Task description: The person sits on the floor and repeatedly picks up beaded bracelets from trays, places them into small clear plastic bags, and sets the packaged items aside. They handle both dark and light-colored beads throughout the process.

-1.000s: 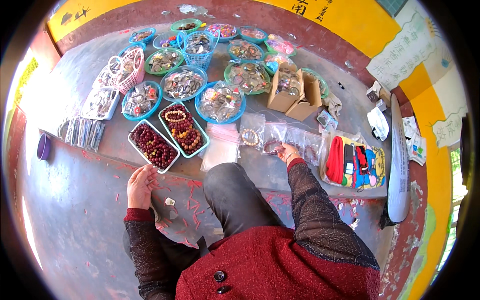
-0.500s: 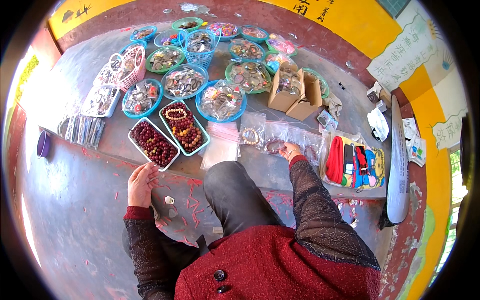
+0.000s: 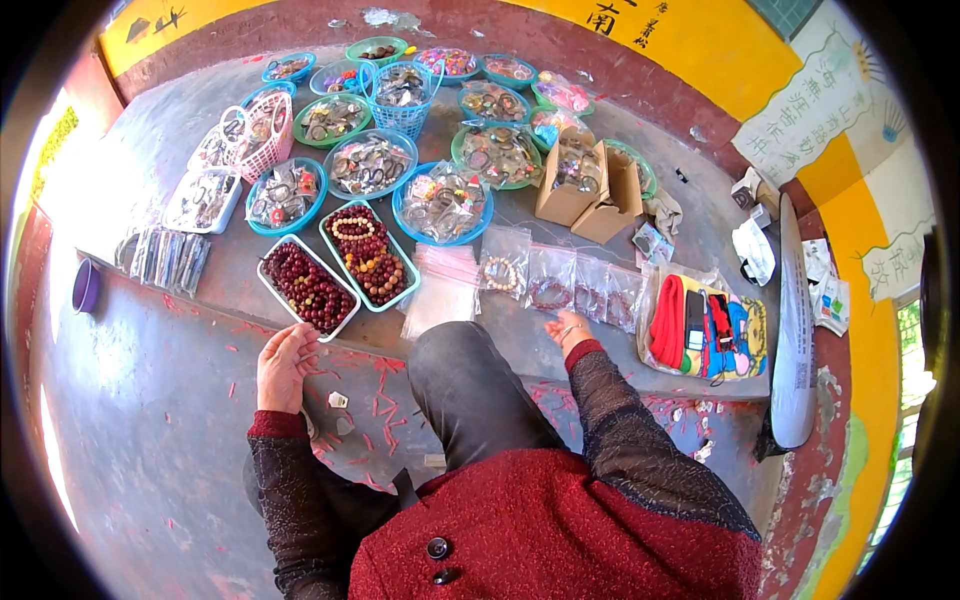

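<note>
My left hand (image 3: 285, 365) is at the near corner of a white tray (image 3: 345, 322) filled with dark red bead bracelets (image 3: 300, 285). Its fingers are curled together against the thumb; I cannot make out whether anything is between them. My right hand (image 3: 568, 330), palm turned partly up, has its fingers apart and holds nothing. It is just in front of several clear plastic bags, one with a dark bead bracelet (image 3: 551, 292). Left of these, another bag holds a pale bead bracelet (image 3: 500, 272). A stack of flat clear bags (image 3: 440, 285) lies between my hands.
A second tray (image 3: 412, 290) holds dark red and amber bracelets. Blue basins (image 3: 443, 240), a pink basket (image 3: 262, 150) and cardboard boxes (image 3: 605, 225) stand farther back. Folded colourful textiles (image 3: 705, 328) in plastic lie at right. A purple bowl (image 3: 87, 287) is at far left.
My right hand has drawn back toward me and slightly left, away from the dark bracelet's bag, and its fingers have opened. My left hand has stayed in place.
</note>
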Available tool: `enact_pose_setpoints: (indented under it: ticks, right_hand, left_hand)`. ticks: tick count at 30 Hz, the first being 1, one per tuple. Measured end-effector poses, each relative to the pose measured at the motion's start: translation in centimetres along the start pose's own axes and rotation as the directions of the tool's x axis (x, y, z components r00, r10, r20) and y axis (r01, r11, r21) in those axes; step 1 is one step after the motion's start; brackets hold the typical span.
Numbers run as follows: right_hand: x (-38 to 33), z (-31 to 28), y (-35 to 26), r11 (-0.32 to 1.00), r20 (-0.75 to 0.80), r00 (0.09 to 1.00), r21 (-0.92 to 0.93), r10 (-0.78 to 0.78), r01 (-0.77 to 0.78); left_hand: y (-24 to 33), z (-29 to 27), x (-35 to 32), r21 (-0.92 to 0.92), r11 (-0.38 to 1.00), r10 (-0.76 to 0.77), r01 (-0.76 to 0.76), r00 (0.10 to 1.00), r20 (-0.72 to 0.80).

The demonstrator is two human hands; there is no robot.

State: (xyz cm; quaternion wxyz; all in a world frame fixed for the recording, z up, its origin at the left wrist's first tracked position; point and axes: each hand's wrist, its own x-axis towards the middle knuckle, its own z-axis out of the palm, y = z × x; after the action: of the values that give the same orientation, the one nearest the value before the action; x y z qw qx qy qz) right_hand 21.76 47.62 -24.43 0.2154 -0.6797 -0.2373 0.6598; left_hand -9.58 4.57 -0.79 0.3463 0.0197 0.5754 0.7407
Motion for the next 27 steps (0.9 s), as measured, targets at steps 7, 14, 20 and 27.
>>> enact_pose_setpoints:
  ticks: [7, 14, 20, 27]
  right_hand:
    - [2.6, 3.3, 3.3, 0.898, 0.09, 0.996, 0.435, 0.028, -0.064]
    - [2.1, 5.1, 1.6, 0.883, 0.021, 0.999, 0.469, -0.035, 0.021]
    - [1.6, 4.8, 0.3, 0.953, 0.025, 1.0, 0.301, 0.003, -0.011]
    - [-3.2, 4.3, -0.4, 0.981, -0.294, 0.941, 0.051, -0.166, 0.188]
  left_hand:
    - [0.1, -0.1, -0.2, 0.016, 1.0, -0.001, 0.001, 1.0, -0.012]
    - [-0.1, -0.1, 0.0, 0.038, 0.999, -0.007, 0.008, 1.0, -0.023]
    - [-0.2, -0.1, 0.2, 0.05, 0.999, -0.003, 0.003, 1.0, 0.0]
    - [-0.4, -0.6, 0.1, 0.055, 0.998, -0.008, 0.008, 1.0, 0.003]
